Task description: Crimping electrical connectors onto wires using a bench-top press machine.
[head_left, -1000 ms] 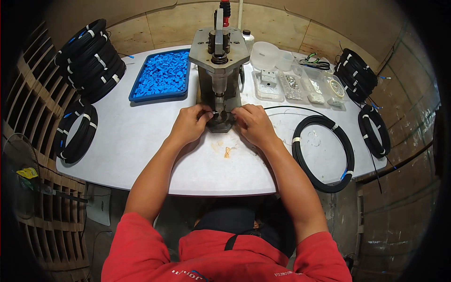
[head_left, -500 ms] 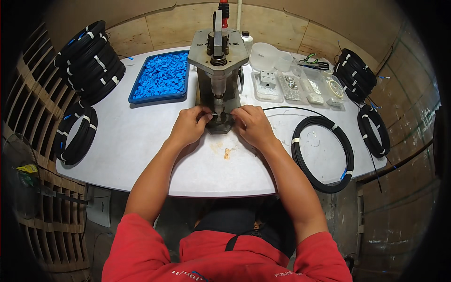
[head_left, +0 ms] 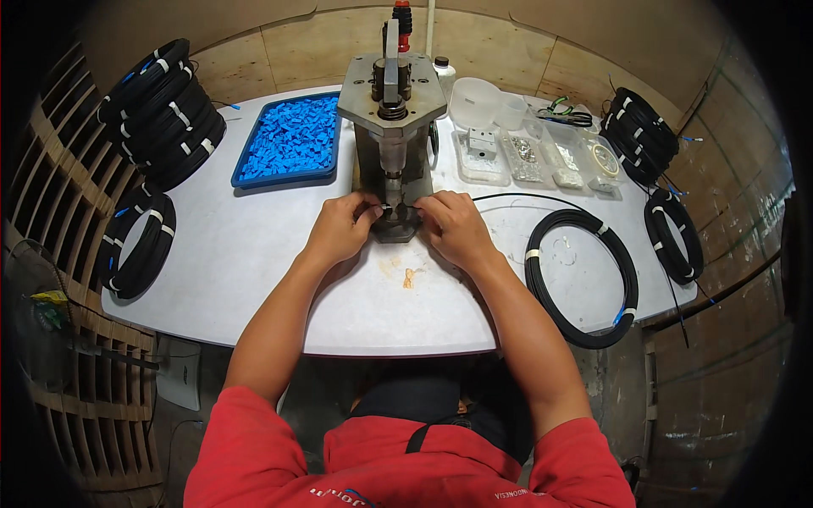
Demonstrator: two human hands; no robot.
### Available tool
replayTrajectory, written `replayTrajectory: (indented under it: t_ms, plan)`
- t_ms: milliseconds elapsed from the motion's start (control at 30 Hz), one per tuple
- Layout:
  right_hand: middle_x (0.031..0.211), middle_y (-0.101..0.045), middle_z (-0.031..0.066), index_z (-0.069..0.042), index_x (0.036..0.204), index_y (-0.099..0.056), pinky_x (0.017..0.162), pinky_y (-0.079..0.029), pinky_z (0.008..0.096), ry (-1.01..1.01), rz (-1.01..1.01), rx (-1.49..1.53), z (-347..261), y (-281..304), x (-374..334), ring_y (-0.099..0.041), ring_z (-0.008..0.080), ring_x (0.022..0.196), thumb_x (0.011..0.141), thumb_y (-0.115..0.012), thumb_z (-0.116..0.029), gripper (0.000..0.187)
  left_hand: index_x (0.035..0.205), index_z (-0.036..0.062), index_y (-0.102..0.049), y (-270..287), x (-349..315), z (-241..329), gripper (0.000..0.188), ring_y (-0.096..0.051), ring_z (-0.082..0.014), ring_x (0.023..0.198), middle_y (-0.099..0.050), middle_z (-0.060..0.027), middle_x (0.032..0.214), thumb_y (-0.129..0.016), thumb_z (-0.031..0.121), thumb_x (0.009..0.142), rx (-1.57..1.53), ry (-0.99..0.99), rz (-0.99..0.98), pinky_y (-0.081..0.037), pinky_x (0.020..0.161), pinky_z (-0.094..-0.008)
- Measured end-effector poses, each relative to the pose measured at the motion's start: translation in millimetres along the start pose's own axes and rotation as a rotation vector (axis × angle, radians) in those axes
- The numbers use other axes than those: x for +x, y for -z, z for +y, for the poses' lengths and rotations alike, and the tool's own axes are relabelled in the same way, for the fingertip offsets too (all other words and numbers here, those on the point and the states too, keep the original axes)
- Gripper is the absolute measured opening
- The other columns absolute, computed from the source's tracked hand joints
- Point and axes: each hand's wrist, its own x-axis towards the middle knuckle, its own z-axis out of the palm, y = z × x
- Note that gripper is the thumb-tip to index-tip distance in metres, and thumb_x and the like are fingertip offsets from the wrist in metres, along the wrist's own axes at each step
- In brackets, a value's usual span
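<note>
A metal bench press [head_left: 392, 127] stands at the middle of the table, its ram lowered toward the base. Left of the ram, my left hand [head_left: 343, 224] pinches a small, shiny piece too tiny to name. On the other side my right hand [head_left: 453, 222] is closed on a black cable [head_left: 529, 198]. That cable runs right from my fingers to a coil of black cable [head_left: 532, 279] tied with white bands. Whatever lies directly under the ram is mostly hidden by my fingertips and the press.
A blue tray [head_left: 237, 173] of small blue parts sits left of the press. Clear plastic boxes [head_left: 484, 176] with small parts, a white tub [head_left: 474, 103] and a bottle [head_left: 444, 74] stand back right. Stacked black cable coils [head_left: 169, 118] rise far left, more coils [head_left: 641, 135] far right.
</note>
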Motion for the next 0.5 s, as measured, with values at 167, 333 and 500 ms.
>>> replayTrajectory:
  t_ms: [167, 333, 500]
  plan:
    - [0.087, -0.065, 0.0061, -0.009, 0.100, -0.067, 0.078, -0.046, 0.0385, -0.003, 0.001, 0.006, 0.3, -0.8, -0.2, -0.064, 0.0267, 0.085, 0.080, -0.071, -0.003, 0.021, 0.106, -0.0021, -0.072, -0.6, 0.3, -0.6, 0.020, -0.073, -0.0243, 0.081, -0.076, -0.0173, 0.090, -0.069, 0.013, 0.093, -0.004, -0.004, 0.008, -0.056, 0.079, -0.0347]
    - [0.086, -0.065, 0.0064, -0.009, 0.098, -0.067, 0.077, -0.046, 0.0388, 0.001, 0.009, 0.018, 0.9, -1.0, -0.3, -0.064, 0.0273, 0.083, 0.080, -0.071, -0.003, 0.020, 0.106, -0.0017, -0.072, -0.9, 0.3, -1.1, 0.020, -0.073, -0.0244, 0.080, -0.075, -0.0170, 0.089, -0.069, 0.014, 0.094, 0.012, 0.000, 0.004, -0.056, 0.077, -0.0346]
    - [0.085, -0.065, 0.0065, -0.009, 0.098, -0.067, 0.076, -0.047, 0.0395, -0.005, 0.004, 0.016, 0.8, -1.2, -0.3, -0.064, 0.0276, 0.082, 0.081, -0.071, -0.004, 0.018, 0.107, -0.0015, -0.072, -0.4, -0.1, -0.4, 0.021, -0.073, -0.0246, 0.079, -0.075, -0.0169, 0.088, -0.069, 0.015, 0.094, 0.007, -0.006, -0.001, -0.056, 0.077, -0.0350]
